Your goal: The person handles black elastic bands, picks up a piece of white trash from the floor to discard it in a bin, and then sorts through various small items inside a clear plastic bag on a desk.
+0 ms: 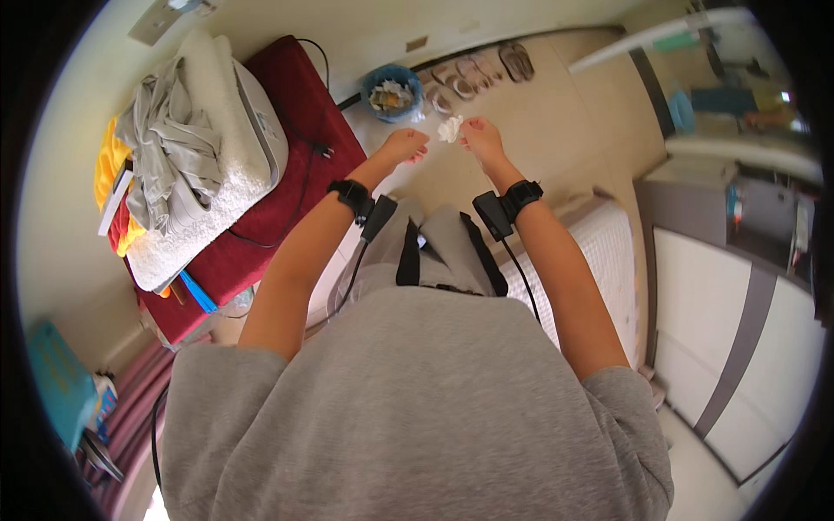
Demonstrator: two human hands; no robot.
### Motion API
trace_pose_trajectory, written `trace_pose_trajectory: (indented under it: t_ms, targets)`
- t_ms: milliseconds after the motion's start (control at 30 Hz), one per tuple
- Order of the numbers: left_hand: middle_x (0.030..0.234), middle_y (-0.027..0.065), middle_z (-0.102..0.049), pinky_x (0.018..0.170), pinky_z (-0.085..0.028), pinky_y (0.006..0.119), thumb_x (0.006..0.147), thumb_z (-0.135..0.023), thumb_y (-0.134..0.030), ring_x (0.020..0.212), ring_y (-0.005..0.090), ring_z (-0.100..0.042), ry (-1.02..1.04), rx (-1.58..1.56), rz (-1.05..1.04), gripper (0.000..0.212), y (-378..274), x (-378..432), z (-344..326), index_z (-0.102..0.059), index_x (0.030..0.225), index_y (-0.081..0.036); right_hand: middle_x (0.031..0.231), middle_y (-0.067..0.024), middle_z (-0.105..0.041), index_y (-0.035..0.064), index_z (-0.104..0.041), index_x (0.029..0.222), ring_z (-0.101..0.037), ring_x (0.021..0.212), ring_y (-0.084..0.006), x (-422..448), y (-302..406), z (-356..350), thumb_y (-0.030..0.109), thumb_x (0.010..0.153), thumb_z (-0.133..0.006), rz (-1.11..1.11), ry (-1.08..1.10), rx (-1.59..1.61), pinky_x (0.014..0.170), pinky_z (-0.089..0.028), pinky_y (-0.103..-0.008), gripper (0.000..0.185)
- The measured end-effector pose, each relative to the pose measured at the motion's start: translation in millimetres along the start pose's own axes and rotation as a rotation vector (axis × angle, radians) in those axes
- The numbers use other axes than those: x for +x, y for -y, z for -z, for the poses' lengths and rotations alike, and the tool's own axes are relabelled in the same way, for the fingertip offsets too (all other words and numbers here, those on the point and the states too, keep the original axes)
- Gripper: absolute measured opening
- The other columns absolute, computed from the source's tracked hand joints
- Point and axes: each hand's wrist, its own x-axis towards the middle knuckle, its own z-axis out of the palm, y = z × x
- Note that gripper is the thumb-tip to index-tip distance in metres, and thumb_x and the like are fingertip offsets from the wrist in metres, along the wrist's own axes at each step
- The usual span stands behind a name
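My right hand (482,138) pinches a crumpled white tissue (449,129) between its fingertips, out in front of me above the tiled floor. To the left of it, a short gap away, is my left hand (405,146), its fingers curled inward and nothing showing in them. Just beyond both hands a blue waste bin (365,98) stands on the floor against the wall. Scraps of paper and wrappers (393,98) fill it. Each wrist wears a black strap with a cabled device.
Several shoes (462,81) line the wall right of the bin. At left, a red-covered bench (332,140) holds a white fleecy blanket (228,163), grey clothing (166,130) and a black cable (303,189). A bed with a white quilted cover (603,260) and a cabinet (704,319) lie right.
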Motion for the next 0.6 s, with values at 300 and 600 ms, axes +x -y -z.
trace_pose_trajectory:
  t_ms: [300,600]
  targets:
    - [0.07,0.0051,-0.053,0.046,-0.039,0.02,0.074,-0.05,-0.026,0.052,0.0093,-0.049,-0.382,-0.28,-0.053,0.027,-18,-29,39,-0.05,0.088,-0.002,0.052,-0.0118,-0.051,-0.0015,-0.052,0.062,-0.051,0.05,-0.0253,192,19,-47,0.012,0.067,-0.051,1.173,0.481,-1.141,0.048,-0.04,-0.0328,0.015]
    - [0.068,0.0031,-0.052,0.046,-0.039,0.02,0.075,-0.048,-0.023,0.053,0.0084,-0.048,-0.832,-0.616,-0.035,0.021,38,-111,13,-0.051,0.082,-0.003,0.056,-0.0133,-0.053,-0.0021,-0.052,0.063,-0.05,0.043,-0.0214,166,-12,-92,0.027,0.071,-0.049,0.102,0.971,-1.076,0.039,-0.04,-0.0321,0.03]
